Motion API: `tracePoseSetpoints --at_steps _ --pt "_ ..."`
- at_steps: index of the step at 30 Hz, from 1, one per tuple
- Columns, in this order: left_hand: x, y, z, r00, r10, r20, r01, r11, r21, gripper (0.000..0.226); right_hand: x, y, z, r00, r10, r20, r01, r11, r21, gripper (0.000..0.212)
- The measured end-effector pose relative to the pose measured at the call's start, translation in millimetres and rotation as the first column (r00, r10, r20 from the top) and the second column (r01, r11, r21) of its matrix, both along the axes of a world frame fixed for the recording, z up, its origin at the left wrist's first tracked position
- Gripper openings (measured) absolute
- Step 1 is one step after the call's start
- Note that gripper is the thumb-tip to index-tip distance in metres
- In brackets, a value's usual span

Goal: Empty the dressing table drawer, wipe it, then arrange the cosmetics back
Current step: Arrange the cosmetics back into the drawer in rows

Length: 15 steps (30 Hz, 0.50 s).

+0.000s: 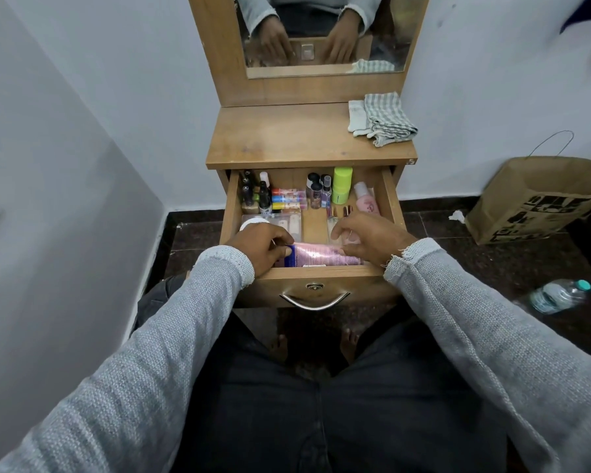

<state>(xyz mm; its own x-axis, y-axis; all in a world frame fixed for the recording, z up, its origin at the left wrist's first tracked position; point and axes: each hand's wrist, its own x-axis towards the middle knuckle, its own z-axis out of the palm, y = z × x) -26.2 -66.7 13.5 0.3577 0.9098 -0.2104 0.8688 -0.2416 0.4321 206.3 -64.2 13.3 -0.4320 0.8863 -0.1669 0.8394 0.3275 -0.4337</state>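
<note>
A person in grey knitted sleeves sat before a narrow wooden dressing table (287, 138), both hands reaching into its pulled-out wooden drawer (393, 203). The left hand (258, 245) had its fingers curled, pinching the dark blue cap end of a soft pink plastic tube (321, 257) that lay on its side along the drawer's front wall. The right hand (369, 238) had its fingers bent downward over the tube's other end, touching it; whether they truly gripped it could not be told. A thin clear glass bottle (331, 224) stood just beside the right hand's fingers.

Behind the hands, the drawer held cosmetics in neat groups: tall dark bottles (248, 191) at the back left, a stack of small bright cylindrical tubes in red, blue and yellow (287, 200) beside them, a few small glass vials (316, 192) in the middle, a glossy lime-green cylindrical container (342, 186), and a pale pink bottle (365, 199) lying tilted at the right. A clear plastic packet (287, 220) lay flat near the left hand.

On the tabletop's back right corner sat a crumpled grey-and-white striped cloth (384, 119). A curved metal handle (314, 300) hung on the drawer front. A brown paper bag (533, 199) and a clear plastic water bottle (556, 297) rested on the dark stone floor to the right.
</note>
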Motion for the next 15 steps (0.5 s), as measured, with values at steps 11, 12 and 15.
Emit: tracePoseSetpoints --at_steps 11,12,15 --pt "1 -29 2 0.951 -0.066 0.301 0.11 0.986 -0.129 0.033 -5 -26 -12 0.966 0.014 -0.26 0.019 0.992 0.122 0.018" --pt "1 -30 3 0.947 -0.063 0.315 0.105 0.987 -0.119 0.035 -5 -27 -13 0.973 0.015 -0.231 0.022 0.988 0.154 0.02" --pt "2 -30 3 0.942 -0.07 0.329 0.1 0.992 -0.075 0.036 -6 -30 -14 0.984 0.002 -0.176 0.044 0.965 0.257 0.024"
